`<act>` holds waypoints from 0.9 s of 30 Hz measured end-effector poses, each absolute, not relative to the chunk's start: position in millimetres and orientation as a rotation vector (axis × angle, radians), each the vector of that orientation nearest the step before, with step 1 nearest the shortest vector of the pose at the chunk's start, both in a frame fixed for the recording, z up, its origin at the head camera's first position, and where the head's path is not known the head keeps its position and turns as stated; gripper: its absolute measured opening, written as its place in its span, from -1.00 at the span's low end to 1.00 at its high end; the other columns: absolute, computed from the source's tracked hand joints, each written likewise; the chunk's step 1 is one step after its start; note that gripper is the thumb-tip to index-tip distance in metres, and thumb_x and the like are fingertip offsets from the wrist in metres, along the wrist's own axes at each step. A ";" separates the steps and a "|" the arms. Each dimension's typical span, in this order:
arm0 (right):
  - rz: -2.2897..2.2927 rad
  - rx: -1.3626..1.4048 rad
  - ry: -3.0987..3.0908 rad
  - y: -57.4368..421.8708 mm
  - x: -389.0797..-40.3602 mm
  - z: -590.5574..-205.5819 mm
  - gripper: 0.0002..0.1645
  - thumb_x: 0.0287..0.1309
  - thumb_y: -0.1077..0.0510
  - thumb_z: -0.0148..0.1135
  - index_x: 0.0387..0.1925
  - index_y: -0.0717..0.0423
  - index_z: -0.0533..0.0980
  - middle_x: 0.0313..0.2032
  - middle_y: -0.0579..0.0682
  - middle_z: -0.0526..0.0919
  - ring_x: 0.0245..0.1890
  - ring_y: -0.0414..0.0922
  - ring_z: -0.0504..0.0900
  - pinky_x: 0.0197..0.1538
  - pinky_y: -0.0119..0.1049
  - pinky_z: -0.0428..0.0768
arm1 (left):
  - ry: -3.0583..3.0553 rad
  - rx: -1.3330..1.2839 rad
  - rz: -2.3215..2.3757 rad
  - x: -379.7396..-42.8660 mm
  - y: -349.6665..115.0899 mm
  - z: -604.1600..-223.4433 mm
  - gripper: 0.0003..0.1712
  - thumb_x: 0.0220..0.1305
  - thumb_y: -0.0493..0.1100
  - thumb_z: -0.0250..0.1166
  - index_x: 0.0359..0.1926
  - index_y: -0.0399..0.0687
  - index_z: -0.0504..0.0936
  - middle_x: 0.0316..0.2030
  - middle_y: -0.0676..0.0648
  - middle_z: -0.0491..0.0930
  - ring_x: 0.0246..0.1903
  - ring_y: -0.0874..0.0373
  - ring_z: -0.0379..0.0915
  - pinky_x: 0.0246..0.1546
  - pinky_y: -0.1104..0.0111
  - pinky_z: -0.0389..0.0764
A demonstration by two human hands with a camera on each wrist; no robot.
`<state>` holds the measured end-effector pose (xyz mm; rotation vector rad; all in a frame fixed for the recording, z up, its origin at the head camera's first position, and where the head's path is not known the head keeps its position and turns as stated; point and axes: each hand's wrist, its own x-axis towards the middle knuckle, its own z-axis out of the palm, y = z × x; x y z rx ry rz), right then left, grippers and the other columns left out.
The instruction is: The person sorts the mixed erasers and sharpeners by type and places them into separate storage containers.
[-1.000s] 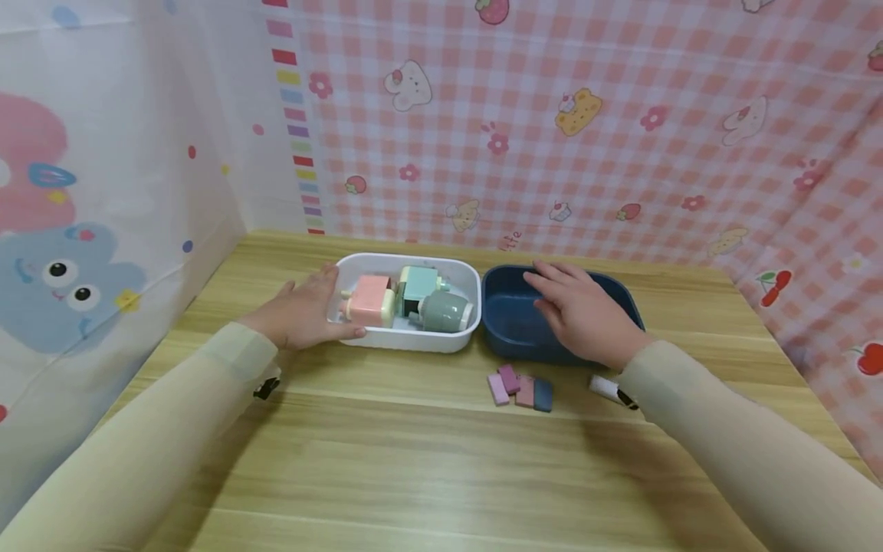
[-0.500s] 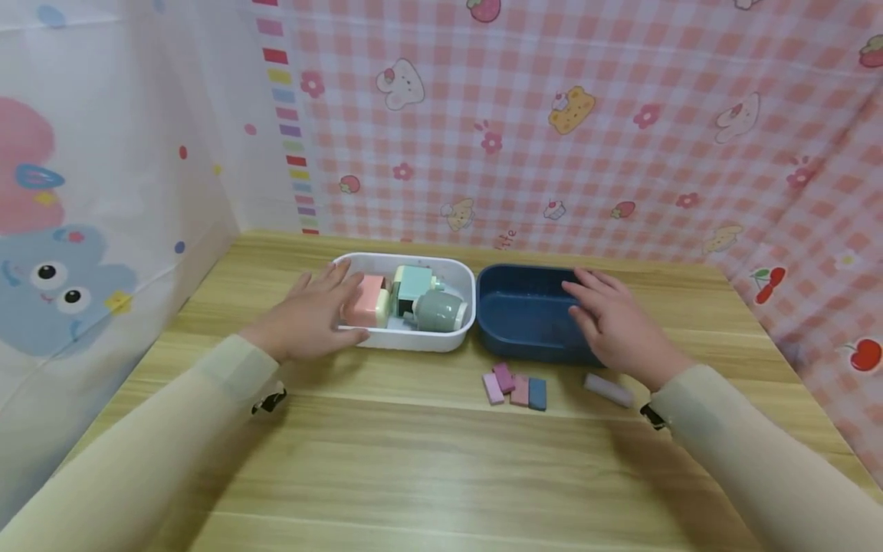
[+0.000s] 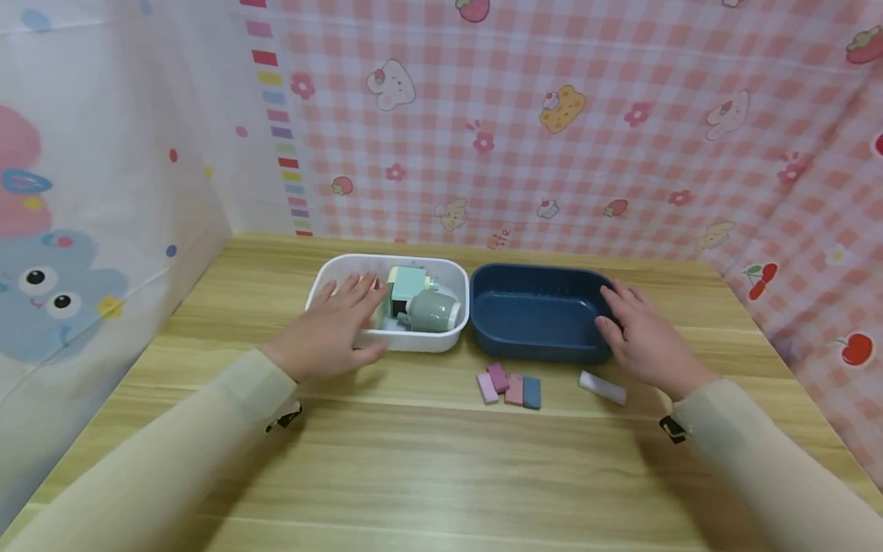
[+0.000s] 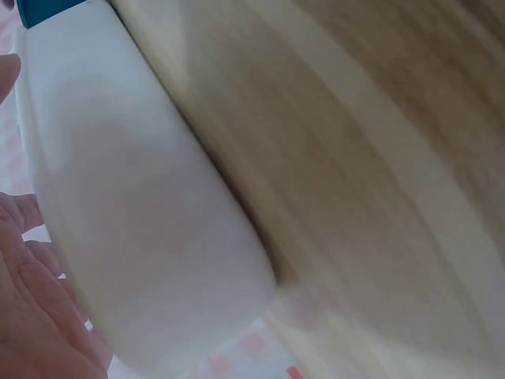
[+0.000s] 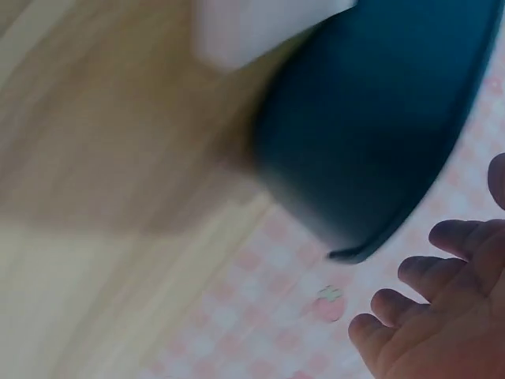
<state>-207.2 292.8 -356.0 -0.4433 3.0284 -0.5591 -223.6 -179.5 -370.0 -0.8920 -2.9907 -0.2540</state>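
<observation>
My left hand point(image 3: 331, 326) is over the left end of a white box point(image 3: 421, 344), fingers extended and holding nothing. Inside that box sit a mint boxy item point(image 3: 411, 282) with pale yellow parts and a grey-green rounded one point(image 3: 433, 312). The hand covers most of a third item there. Beside the right end of a navy box point(image 3: 541, 353) is my right hand point(image 3: 651, 346), fingers spread loosely, nothing in them. In the right wrist view its fingers lie apart from the navy box point(image 5: 371, 126). Contact in the head view is unclear.
In front of the navy box lie several small eraser-like blocks: light pink point(image 3: 487, 388), magenta point(image 3: 498, 377), salmon point(image 3: 514, 389) and blue point(image 3: 531, 392). A white bar point(image 3: 602, 387) lies nearer my right hand. A checked cloth point(image 3: 524, 153) hangs behind the table.
My right hand has moved right, from above the navy box to its right end. My left hand has shifted over the white box, covering the pink item. The view has drifted slightly.
</observation>
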 end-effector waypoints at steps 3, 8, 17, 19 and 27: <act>-0.549 -0.415 2.987 304.4 -212.1 -364.9 -0.11 0.68 -0.14 -0.16 0.64 0.39 -0.12 0.64 0.44 -0.21 0.65 0.43 -0.29 0.61 0.40 -0.11 | -2.997 -0.886 -0.254 -223.9 -178.0 -373.8 0.09 0.44 0.36 0.22 0.69 -0.12 0.02 0.68 -0.29 -0.06 0.67 -0.30 -0.20 0.63 -0.27 -0.13; -0.531 -0.417 2.951 317.4 -218.6 -378.1 0.04 0.65 -0.29 -0.19 0.63 0.44 -0.18 0.64 0.45 -0.25 0.64 0.44 -0.31 0.61 0.39 -0.12 | -3.016 -0.871 -0.225 -224.5 -178.0 -381.2 0.10 0.43 0.37 0.22 0.69 -0.10 0.02 0.69 -0.25 -0.12 0.68 -0.25 -0.25 0.62 -0.29 -0.15; -0.425 -0.439 2.982 321.3 -217.6 -385.6 0.13 0.59 -0.39 -0.16 0.62 0.47 -0.16 0.65 0.43 -0.24 0.66 0.39 -0.20 0.61 0.35 -0.03 | -3.015 -0.845 -0.180 -225.1 -176.0 -385.9 0.13 0.36 0.42 0.27 0.69 -0.05 0.06 0.70 -0.23 -0.12 0.68 -0.25 -0.23 0.60 -0.33 -0.09; -0.394 -0.439 2.988 320.2 -216.6 -385.0 0.14 0.58 -0.41 -0.18 0.62 0.47 -0.16 0.66 0.42 -0.24 0.67 0.37 -0.20 0.62 0.33 -0.02 | -3.015 -0.843 -0.181 -224.7 -175.7 -385.4 0.14 0.35 0.41 0.28 0.69 -0.04 0.07 0.69 -0.24 -0.12 0.68 -0.26 -0.22 0.59 -0.34 -0.08; -0.242 -0.451 3.008 318.4 -215.3 -382.3 0.15 0.58 -0.43 -0.22 0.60 0.50 -0.08 0.64 0.45 -0.16 0.65 0.42 -0.12 0.62 0.32 0.01 | -3.039 -0.854 -0.182 -225.3 -173.4 -384.7 0.15 0.33 0.42 0.30 0.69 -0.01 0.06 0.70 -0.24 -0.15 0.67 -0.30 -0.21 0.58 -0.35 -0.09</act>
